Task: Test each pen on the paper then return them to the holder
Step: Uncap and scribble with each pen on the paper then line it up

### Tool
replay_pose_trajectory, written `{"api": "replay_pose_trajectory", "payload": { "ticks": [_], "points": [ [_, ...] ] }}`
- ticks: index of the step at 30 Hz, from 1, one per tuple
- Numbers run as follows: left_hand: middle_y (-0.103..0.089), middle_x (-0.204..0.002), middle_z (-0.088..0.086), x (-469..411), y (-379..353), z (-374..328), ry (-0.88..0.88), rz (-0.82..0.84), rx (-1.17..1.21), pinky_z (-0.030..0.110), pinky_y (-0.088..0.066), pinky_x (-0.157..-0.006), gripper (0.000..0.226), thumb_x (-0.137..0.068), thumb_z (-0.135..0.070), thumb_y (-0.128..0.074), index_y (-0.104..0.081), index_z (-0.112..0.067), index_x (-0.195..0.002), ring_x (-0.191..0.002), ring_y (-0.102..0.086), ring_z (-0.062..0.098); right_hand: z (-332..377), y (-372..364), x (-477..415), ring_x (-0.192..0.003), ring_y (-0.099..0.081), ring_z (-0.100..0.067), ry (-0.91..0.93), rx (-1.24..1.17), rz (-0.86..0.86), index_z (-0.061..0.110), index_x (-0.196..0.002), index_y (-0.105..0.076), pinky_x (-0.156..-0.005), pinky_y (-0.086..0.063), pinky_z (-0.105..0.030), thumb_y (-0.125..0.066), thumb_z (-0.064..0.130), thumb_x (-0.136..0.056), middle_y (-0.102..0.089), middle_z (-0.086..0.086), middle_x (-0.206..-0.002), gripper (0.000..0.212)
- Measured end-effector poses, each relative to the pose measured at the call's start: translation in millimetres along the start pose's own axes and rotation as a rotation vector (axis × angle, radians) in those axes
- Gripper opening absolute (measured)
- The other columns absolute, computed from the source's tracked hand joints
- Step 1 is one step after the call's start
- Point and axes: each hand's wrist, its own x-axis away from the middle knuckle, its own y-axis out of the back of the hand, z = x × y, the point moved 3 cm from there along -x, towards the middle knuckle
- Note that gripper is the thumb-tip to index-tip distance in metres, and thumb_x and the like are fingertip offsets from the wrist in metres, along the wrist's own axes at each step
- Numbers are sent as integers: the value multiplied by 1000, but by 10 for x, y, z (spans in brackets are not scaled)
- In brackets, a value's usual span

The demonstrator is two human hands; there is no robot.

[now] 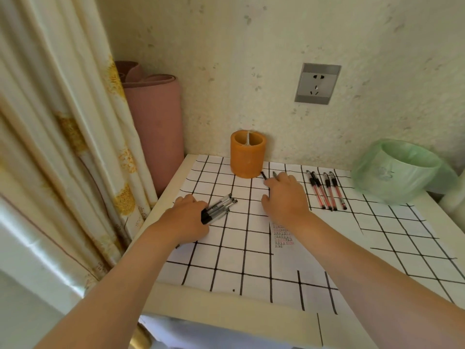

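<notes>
An orange cylindrical holder point(247, 157) stands at the back of the table against the wall. My left hand point(187, 215) grips a bundle of several black pens point(218, 208) lying on the gridded paper point(239, 248). My right hand point(285, 197) lies over a black pen point(263, 175) just in front of the holder, with pen ends sticking out past the fingers; whether the fingers grip it is hidden. Several red pens point(327, 192) lie side by side to the right of that hand. Small red and black test marks point(281, 235) show on the paper by my right wrist.
A bin lined with a green bag point(397, 170) stands at the back right corner. A rolled pink mat point(153, 127) leans in the left corner beside a cream curtain point(63, 122). A wall socket point(317, 83) sits above the table. The table's front edge point(226, 313) is close to me.
</notes>
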Motion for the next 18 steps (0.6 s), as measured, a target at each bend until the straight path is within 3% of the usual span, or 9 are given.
{"api": "replay_pose_trajectory", "payload": {
  "ticks": [4, 8, 11, 14, 18],
  "points": [
    [-42, -107, -2, 48, 20, -3, -57, -14, 51, 34, -46, -90, 28, -89, -29, -60, -58, -27, -117, -106, -40, 17, 455, -16, 166, -108, -54, -19, 374, -230, 159, 24, -127, -61, -85, -51, -34, -59, 18, -90, -53, 1, -119, 37],
    [-42, -106, -2, 85, 17, -28, -78, 13, 57, 32, -43, -85, 21, -84, -33, -65, -53, -32, -102, -106, -40, 17, 771, -114, 272, -95, -57, -22, 609, -207, 164, 21, -106, -71, -76, -50, -39, -65, 15, -86, -60, -1, -101, 22],
    [-42, -107, -2, 104, 13, -14, -87, 59, 47, 35, -45, -90, 33, -81, -38, -71, -56, -29, -109, -109, -39, 17, 808, -87, 292, -92, -56, -21, 671, -155, 88, 21, -102, -71, -74, -43, -35, -64, 26, -90, -61, 0, -97, 15],
    [-42, -114, -1, 132, 38, 36, -95, 164, 5, 38, -44, -97, 49, -79, -43, -74, -56, -29, -122, -112, -38, 16, 773, -36, 314, -94, -56, -18, 694, -136, 126, 22, -101, -68, -79, -44, -34, -63, 29, -91, -62, 3, -99, 13],
    [-54, -105, 11, 134, 52, 55, -108, 153, 108, 36, -49, -80, 22, -94, -28, -58, -65, -13, -109, -97, -57, 26, 742, 3, 373, -95, -57, -18, 693, -219, 258, 21, -107, -70, -84, -48, -35, -65, 16, -91, -66, 2, -100, 17]
  ]
}}
